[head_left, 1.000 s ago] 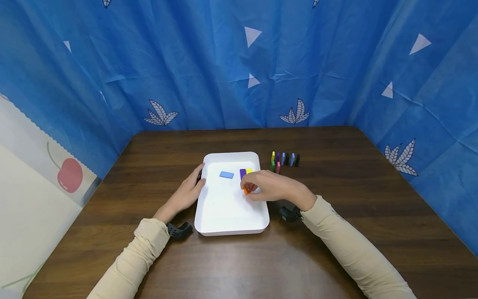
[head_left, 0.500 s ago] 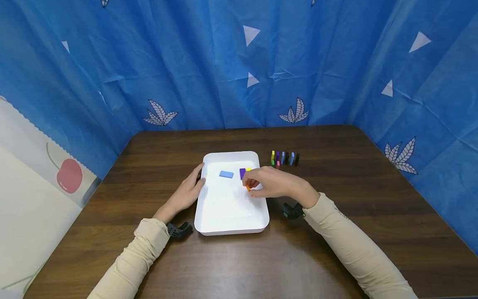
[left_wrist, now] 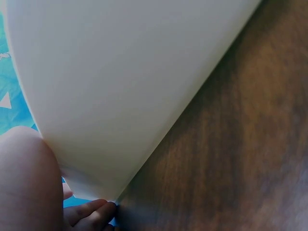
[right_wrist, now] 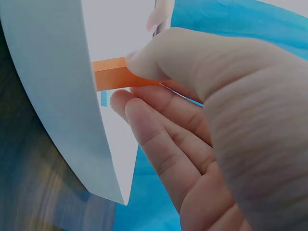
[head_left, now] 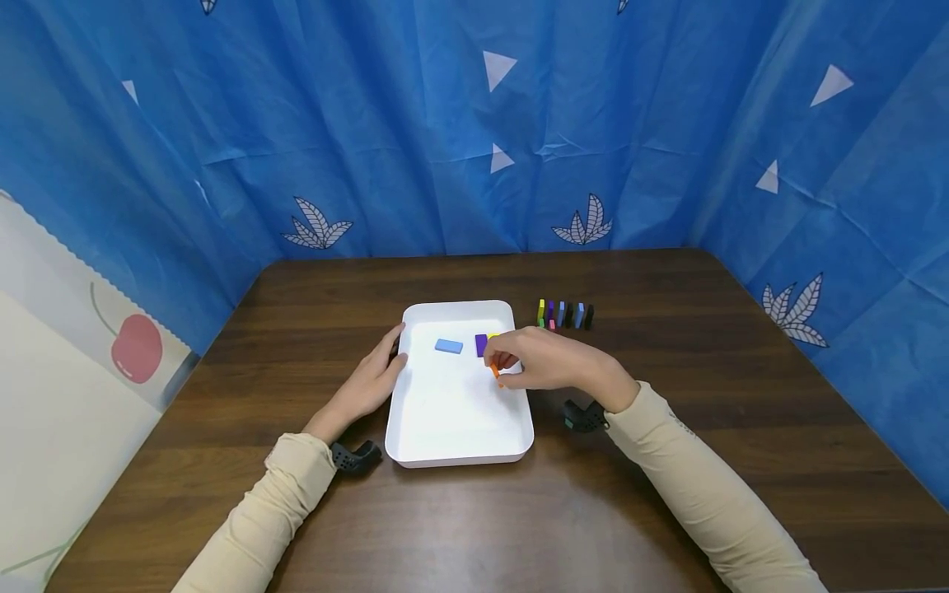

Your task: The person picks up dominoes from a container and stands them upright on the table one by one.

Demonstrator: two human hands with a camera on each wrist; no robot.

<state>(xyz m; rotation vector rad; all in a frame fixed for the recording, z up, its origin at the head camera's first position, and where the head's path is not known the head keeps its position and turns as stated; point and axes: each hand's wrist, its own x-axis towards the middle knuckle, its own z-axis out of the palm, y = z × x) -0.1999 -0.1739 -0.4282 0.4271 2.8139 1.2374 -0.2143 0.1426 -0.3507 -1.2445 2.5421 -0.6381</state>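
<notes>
A white tray (head_left: 452, 420) lies on the wooden table. My left hand (head_left: 363, 387) holds its left side, thumb over the rim and fingers along the outer wall, as the left wrist view also shows. Over the tray's right half, my right hand (head_left: 552, 360) pinches an orange block (right_wrist: 110, 74) between thumb and fingers. That block is mostly covered by the hand in the head view. Inside the tray lie a light blue block (head_left: 448, 346), a purple block (head_left: 481, 346) and a yellow block (head_left: 493, 336), the last partly hidden by my right hand.
Several small blocks stand upright beyond the tray's right rim, among them a yellow one (head_left: 541, 310) and a black one (head_left: 589, 317). Green and pink ones in front are partly hidden. A blue curtain (head_left: 415, 123) hangs behind the table (head_left: 667, 329).
My right hand has shifted slightly away from me and to the right with the orange block, covering more of the green and pink blocks. The left hand and tray stay put.
</notes>
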